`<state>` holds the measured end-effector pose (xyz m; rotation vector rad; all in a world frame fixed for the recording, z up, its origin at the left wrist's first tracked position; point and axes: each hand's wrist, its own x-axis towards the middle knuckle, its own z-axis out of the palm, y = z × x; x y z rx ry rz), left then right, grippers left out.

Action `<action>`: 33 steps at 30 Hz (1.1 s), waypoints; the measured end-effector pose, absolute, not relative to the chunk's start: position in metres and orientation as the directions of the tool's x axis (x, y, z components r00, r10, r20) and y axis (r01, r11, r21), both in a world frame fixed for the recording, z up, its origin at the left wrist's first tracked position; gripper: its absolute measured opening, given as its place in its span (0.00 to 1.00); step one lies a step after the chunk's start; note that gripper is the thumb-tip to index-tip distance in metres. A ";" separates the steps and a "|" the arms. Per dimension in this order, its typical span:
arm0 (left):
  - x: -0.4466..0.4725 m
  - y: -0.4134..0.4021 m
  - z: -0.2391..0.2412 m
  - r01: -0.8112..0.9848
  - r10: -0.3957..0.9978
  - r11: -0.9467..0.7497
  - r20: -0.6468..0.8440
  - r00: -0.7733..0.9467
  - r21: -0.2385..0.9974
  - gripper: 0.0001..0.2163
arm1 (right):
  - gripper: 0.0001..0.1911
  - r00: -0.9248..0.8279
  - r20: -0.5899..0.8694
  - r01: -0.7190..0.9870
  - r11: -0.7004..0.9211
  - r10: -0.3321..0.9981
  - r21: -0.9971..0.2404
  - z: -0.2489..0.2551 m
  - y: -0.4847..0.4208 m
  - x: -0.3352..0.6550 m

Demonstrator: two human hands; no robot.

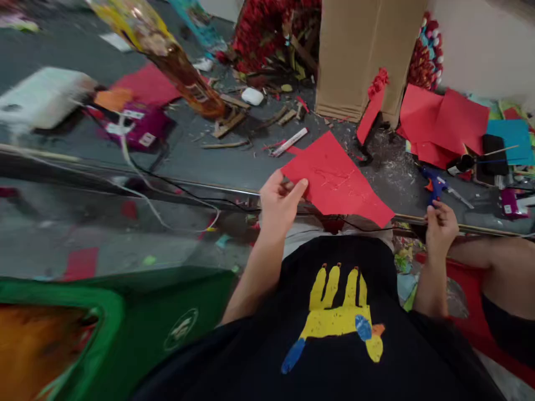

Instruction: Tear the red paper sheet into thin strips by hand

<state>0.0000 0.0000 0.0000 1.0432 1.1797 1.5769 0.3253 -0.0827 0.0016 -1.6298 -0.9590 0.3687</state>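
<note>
A red sheet of paper point(334, 178), cut to an irregular shape with thin strands of glue on it, is pinched at its left corner by my left hand point(281, 203). The sheet reaches over the table's front edge. Farther right, my right hand point(442, 223) has its fingers closed on the handle end of a blue glue gun point(435, 182), which lies at the table edge with its orange trigger showing. Behind the sheet lies a white marker point(290, 142). A folded red paper strip point(371, 114) leans against the cardboard.
Cardboard point(359, 55) stands at the back. Red paper sheets point(445, 122) and a black phone point(494, 153) lie right. A tilted bottle point(188, 83), purple pack point(140, 125) and white power bank-like block point(45, 97) occupy the left. A green bin point(112, 312) and another person's leg point(497, 262) flank me.
</note>
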 end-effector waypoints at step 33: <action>0.004 -0.007 0.008 -0.067 0.969 -0.212 0.201 -0.141 0.975 0.12 | 0.16 -0.250 -0.288 0.402 -0.171 0.924 -0.900 0.040 -0.050 0.286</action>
